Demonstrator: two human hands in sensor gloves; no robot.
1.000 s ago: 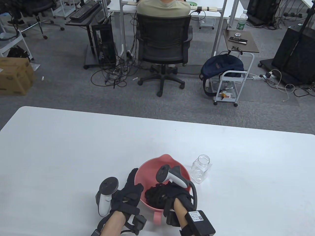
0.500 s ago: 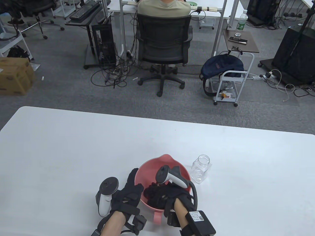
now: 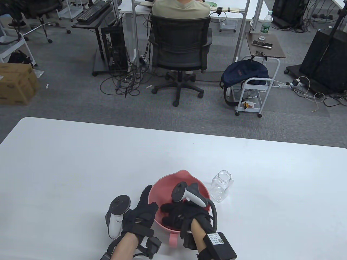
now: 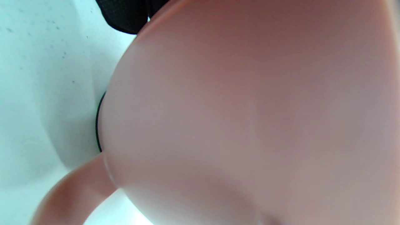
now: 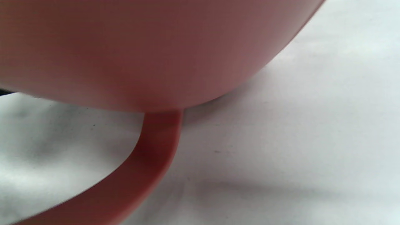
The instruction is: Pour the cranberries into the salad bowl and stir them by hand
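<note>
While left hand (image 3: pixel 141 210) steadies bowl (image 3: pixel 165 185); right hand (image 3: pixel 179 215) reaches inside.

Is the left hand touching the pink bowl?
Touching. In the table view the left hand lies flat against the pink bowl's outer wall, fingers running up to its rim, no gap showing.

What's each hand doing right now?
Left hand: open, fingers straight against the pink bowl.
Right hand: inside the bowl; grip cannot be told.

The bowl (image 3: pixel 189 181) is showing smooth, matt pink plastic, its handle (image 5: pixel 150 156) alike. At its three o'clock, the jar (image 3: pixel 221 186) is looking clear, glossy plastic. Both gloves (image 3: pixel 141 214) are looking black, matt cloth. The table (image 3: pixel 81 162) is appearing smooth, matt white.
</note>
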